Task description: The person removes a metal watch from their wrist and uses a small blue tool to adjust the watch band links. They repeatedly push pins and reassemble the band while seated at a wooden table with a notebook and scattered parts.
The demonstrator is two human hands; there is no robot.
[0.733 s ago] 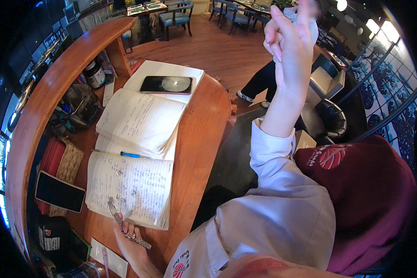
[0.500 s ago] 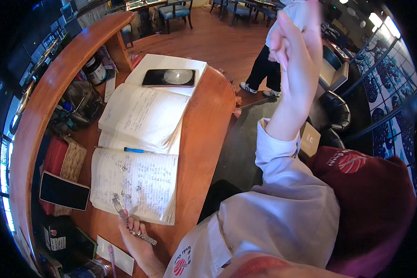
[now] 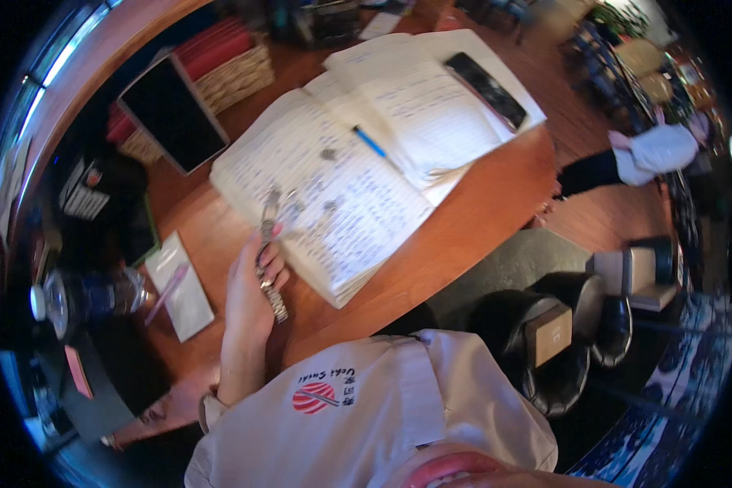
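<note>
My left hand is closed around a silver metal watch band, whose two ends stick out above and below the fingers. The band's upper end hangs over the near corner of an open notebook filled with handwriting. Several small metal pieces, such as the one near the page's middle, lie on that page; they look like band links but are blurred. A blue pen rests along the notebook's far edge, beside a second open notebook. My right hand is out of view.
A dark phone lies on the far notebook. Left are a tablet-like screen, a woven basket, a plastic bottle, and white paper under a pink pen. Black chairs and a standing person are right.
My raised right hand and arm have left the view. The whole view has turned and shifted. My left hand still holds the watch band by the notebook.
</note>
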